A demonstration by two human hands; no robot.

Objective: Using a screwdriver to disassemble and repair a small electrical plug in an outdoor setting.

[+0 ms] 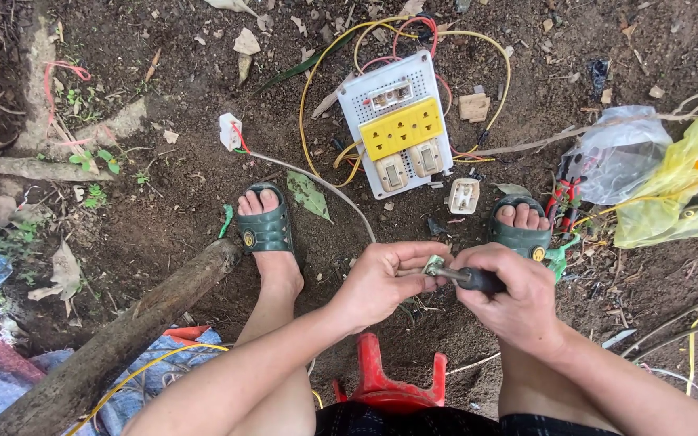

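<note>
1. I am working a small metal fitting (433,266) with a screwdriver (478,279), low between my feet
2. My left hand (381,278) pinches the fitting; my right hand (515,295) is closed round the dark handle
3. Beyond on the dirt lies a white board (397,121) with yellow sockets (401,127) and looping wires (325,56)

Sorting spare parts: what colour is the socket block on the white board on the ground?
Yellow socket block, on the white board; head view.
</note>
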